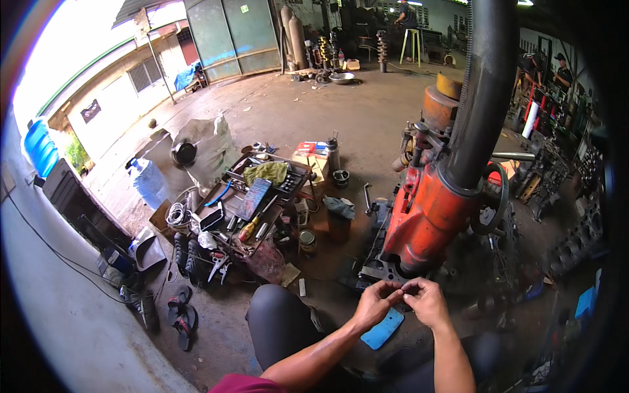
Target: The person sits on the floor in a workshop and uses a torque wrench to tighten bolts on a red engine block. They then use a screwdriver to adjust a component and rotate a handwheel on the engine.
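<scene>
Close together in front of me, my left hand (379, 302) and my right hand (424, 301) meet at the fingertips. Both are pinched around something small and dark, too little of which shows to name it. Just below them lies a flat light-blue piece (382, 329) with rounded corners, its kind unclear. Right beyond my hands stands a large orange-red machine (429, 213) with a thick black column (485, 92). At its base is a dark metal block (381, 270) with holes, partly hidden behind my fingers.
Left of the machine, a tool tray (213, 190) holds a blue pad (254, 199), a green rag (265, 173) and a yellow-handled screwdriver (249, 230). Slippers (182, 314) and a dustpan (149, 249) lie by the left wall. Engine blocks (570, 245) line the right. People (407, 16) stand farther back.
</scene>
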### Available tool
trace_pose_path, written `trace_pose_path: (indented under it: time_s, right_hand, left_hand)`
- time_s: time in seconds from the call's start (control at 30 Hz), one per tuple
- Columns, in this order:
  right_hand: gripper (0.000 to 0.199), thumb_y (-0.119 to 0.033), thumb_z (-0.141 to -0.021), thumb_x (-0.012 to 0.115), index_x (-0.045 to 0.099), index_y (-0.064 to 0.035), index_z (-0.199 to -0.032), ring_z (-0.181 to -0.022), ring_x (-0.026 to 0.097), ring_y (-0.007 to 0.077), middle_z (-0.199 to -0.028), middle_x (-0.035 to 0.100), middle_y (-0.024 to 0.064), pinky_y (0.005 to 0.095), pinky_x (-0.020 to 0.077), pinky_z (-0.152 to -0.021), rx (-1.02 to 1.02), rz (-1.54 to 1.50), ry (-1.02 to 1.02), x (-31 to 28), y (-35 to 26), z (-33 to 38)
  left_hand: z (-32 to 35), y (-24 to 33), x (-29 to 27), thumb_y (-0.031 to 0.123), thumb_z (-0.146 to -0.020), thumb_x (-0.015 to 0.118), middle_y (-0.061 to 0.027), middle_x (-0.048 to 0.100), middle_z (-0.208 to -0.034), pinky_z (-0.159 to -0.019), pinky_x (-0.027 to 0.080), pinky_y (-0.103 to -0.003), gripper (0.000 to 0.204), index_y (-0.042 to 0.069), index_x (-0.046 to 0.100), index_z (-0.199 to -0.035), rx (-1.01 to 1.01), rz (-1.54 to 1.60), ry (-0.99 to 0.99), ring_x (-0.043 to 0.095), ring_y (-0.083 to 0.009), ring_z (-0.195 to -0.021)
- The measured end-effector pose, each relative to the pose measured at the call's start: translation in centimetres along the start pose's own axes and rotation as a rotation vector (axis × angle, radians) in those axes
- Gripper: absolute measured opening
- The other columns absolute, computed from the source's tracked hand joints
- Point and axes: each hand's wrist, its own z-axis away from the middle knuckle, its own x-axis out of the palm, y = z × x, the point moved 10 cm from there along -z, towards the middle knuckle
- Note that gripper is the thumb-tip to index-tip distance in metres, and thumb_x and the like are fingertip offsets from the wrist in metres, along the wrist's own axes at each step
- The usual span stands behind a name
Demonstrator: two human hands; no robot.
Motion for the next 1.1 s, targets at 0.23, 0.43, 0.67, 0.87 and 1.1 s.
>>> trace_pose_path:
  time_s: [0.23, 0.43, 0.67, 0.87, 1.1]
  right_hand:
    - [0.025, 0.003, -0.081, 0.073, 0.067, 0.0062, -0.106, -0.095, 0.07, 0.0193, -0.104, 0.069, 0.015, 0.029, 0.0579, -0.085, -0.116, 0.069, 0.164, -3.8, -8.4, 6.5]
    - [0.048, -0.016, -0.081, 0.07, 0.058, 0.0054, -0.123, -0.12, 0.053, 0.0412, -0.127, 0.057, 0.0229, 0.0465, 0.0395, -0.105, -0.003, 1.023, 0.656, -12.4, -7.6, 15.8]
    - [0.049, -0.024, -0.088, 0.063, 0.056, 0.0067, -0.125, -0.122, 0.051, 0.0405, -0.129, 0.057, 0.0234, 0.0472, 0.0363, -0.107, 0.022, 0.978, 0.758, -13.7, -4.7, 18.7]
    - [0.049, -0.026, -0.086, 0.064, 0.057, 0.0068, -0.123, -0.12, 0.052, 0.0393, -0.127, 0.058, 0.0227, 0.046, 0.0368, -0.107, 0.057, 0.95, 0.762, -13.3, -5.1, 17.6]
    - [0.049, -0.025, -0.085, 0.064, 0.057, 0.0067, -0.122, -0.119, 0.052, 0.0382, -0.125, 0.058, 0.0225, 0.0453, 0.037, -0.107, 0.063, 0.94, 0.747, -13.3, -5.0, 16.4]
  left_hand:
    - [2.7, 17.3, -3.1, 0.006, -0.082, 0.078, -0.0112, 0.074, -0.093, -0.079, 0.056, -0.032, 0.018, 0.003, 0.075, -0.1, 0.396, -0.609, -0.041, 0.07, -0.0176, -0.087]
    - [-9.4, 26.4, -22.9, 0.009, -0.076, 0.079, -0.0154, 0.074, -0.089, -0.078, 0.055, -0.035, 0.02, 0.003, 0.076, -0.095, 0.364, -1.019, 0.275, 0.072, -0.024, -0.082]
    - [-21.0, 27.8, -36.8, 0.006, -0.07, 0.074, -0.0195, 0.073, -0.09, -0.079, 0.057, -0.04, 0.021, 0.006, 0.077, -0.091, 0.149, -1.521, 0.432, 0.073, -0.0321, -0.084]
    - [-24.6, 25.6, -39.1, 0.005, -0.075, 0.065, -0.0247, 0.071, -0.094, -0.081, 0.057, -0.044, 0.016, 0.001, 0.075, -0.087, -0.004, -1.719, 0.415, 0.072, -0.0378, -0.09]
    - [-26.3, 25.0, -39.8, 0.009, -0.077, 0.064, -0.0266, 0.07, -0.097, -0.083, 0.057, -0.043, 0.018, -0.002, 0.075, -0.087, -0.167, -1.811, 0.282, 0.071, -0.0362, -0.094]
